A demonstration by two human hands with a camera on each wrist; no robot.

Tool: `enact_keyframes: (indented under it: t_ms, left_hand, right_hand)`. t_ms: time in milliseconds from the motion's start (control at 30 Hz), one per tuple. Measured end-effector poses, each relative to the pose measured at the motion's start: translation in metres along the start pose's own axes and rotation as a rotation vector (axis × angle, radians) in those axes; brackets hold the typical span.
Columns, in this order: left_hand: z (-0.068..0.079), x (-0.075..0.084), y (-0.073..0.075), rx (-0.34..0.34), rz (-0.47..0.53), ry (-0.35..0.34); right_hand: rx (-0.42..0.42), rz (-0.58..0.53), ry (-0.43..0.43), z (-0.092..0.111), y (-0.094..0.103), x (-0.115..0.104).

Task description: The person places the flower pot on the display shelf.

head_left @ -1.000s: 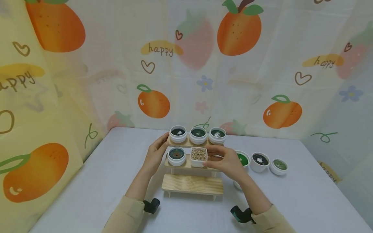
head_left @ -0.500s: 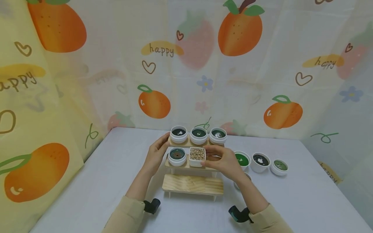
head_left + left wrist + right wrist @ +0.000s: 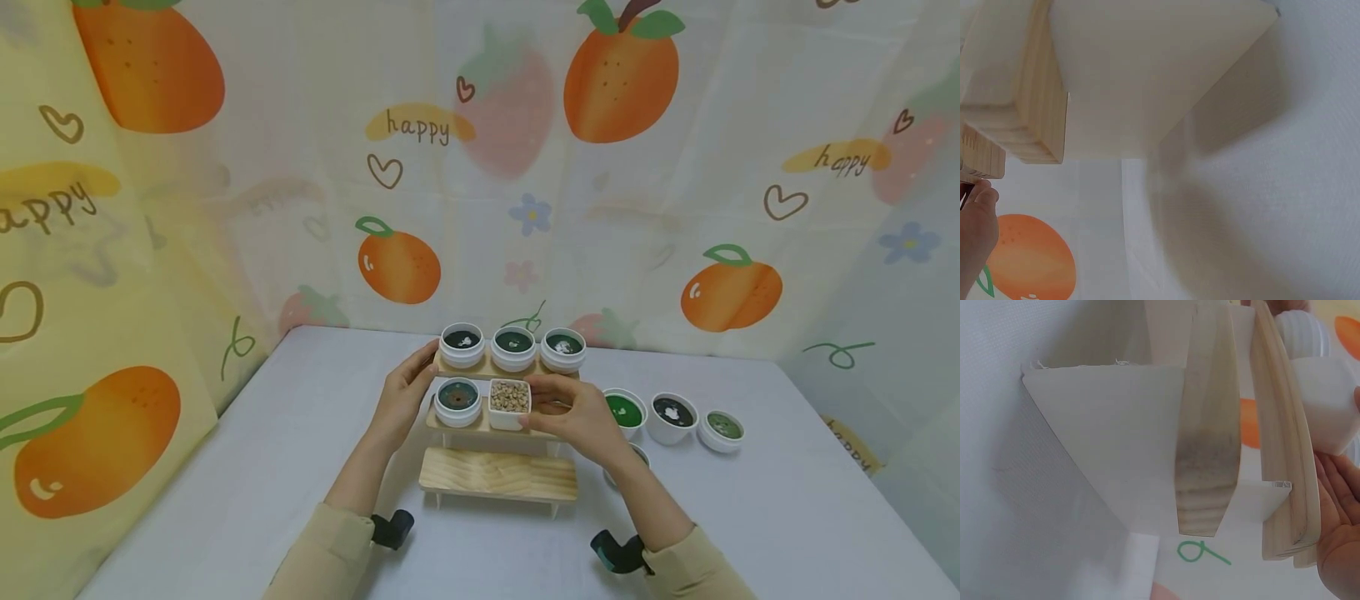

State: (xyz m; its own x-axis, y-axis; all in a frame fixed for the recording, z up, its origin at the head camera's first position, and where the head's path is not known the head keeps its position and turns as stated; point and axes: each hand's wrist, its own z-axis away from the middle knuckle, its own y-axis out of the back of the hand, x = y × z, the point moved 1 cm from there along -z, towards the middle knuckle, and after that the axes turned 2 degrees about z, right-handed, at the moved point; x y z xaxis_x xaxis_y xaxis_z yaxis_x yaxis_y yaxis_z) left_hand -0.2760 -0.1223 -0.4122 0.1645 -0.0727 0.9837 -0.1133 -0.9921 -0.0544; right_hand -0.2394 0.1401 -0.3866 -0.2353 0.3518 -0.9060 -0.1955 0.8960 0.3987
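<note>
A three-tier wooden stand with white supports stands on the white table. My right hand pinches a square white pot filled with tan granules on the middle tier. A round white pot with a teal-grey top sits to its left. My left hand holds the left end of the top tier, its fingertips beside a dark-topped round pot. In the left wrist view the fingers meet the end of a board. The right wrist view shows the square pot at the right edge.
Two more round pots, one green-topped and one dark, share the top tier. Right of the stand are a bright green pot, a black-topped pot and a pale green one. My right forearm partly hides another pot.
The square pot has shifted slightly left along the middle tier with my right hand, then stayed there. My left hand has kept its place on the stand.
</note>
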Motion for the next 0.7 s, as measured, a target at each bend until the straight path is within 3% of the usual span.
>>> enact_keyframes:
  t_ms: [700]
  left_hand:
    - [0.0014,0.0018,-0.0007,0.003,-0.016,-0.004]
  right_hand:
    - [0.004,-0.044,-0.014,0.0021,0.0002,0.0019]
